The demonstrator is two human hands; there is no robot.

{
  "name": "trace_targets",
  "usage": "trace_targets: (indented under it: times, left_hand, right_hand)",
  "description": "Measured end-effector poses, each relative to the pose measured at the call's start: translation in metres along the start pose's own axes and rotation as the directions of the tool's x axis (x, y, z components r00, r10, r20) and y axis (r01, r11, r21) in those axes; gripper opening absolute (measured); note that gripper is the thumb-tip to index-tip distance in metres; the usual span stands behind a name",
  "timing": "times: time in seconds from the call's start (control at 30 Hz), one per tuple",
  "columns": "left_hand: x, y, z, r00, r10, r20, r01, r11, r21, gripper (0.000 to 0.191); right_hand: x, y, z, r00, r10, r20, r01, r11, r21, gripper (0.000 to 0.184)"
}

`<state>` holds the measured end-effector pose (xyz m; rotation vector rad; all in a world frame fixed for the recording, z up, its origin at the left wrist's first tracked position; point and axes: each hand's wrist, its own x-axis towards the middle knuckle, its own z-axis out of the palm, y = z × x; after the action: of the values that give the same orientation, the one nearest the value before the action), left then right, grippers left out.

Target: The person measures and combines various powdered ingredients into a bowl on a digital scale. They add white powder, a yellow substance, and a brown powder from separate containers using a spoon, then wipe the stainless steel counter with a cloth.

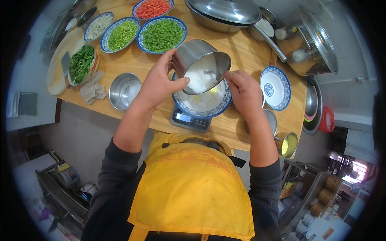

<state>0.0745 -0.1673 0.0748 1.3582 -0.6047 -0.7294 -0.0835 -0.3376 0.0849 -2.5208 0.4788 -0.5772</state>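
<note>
My left hand [161, 79] grips a stainless steel pot [193, 49], tilted with its mouth towards me. White granules or powder [200, 75] lie inside. At the pot's right rim, my right hand [242, 90] pinches the handle of a metal spoon [213, 73], whose head is in the white granules. Under the pot, a blue-and-white patterned bowl [208, 114] holds white and some yellow contents, partly hidden by the pot. That bowl rests on a dark digital kitchen scale [190, 120] with a lit display.
Bowls of chopped green vegetables [162, 35] and chopped red vegetables [152, 8] stand beyond the pot. Left are a steel bowl [124, 90], a cloth [93, 89] and a cleaver [65, 63]. Right are a patterned bowl [279, 87], a cup of yellow contents [288, 144] and a lidded pan [223, 12].
</note>
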Motion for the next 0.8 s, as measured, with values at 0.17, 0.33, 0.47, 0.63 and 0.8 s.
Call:
trace_targets:
  times: [0.17,0.33,0.47,0.63,0.8]
  left_hand:
    - [0.001,-0.003,-0.002,0.999,-0.02,-0.035,0.019,1.0,-0.022,0.081]
    - [0.0,-0.002,-0.006,0.996,-0.078,-0.042,0.076,0.996,-0.035,0.08]
    - [0.0,0.0,-0.007,0.997,-0.074,-0.037,0.072,0.997,-0.042,0.079]
    - [-0.001,0.003,-0.009,0.998,-0.054,-0.021,0.054,0.999,-0.001,0.079]
    - [-0.002,0.002,-0.007,0.998,-0.054,-0.014,0.054,0.998,-0.022,0.079]
  right_hand:
    - [-0.006,0.004,-0.004,0.998,0.002,0.058,-0.006,0.997,0.074,0.012]
    - [-0.014,0.003,-0.017,0.999,-0.003,0.04,-0.002,0.99,0.139,0.012]
    - [-0.018,0.0,-0.023,0.999,0.045,0.001,-0.044,0.985,0.166,0.014]
    - [-0.022,-0.001,-0.02,0.997,0.052,-0.062,-0.039,0.98,0.197,0.014]
    - [-0.022,0.0,-0.011,0.998,0.04,-0.05,-0.028,0.972,0.233,0.014]
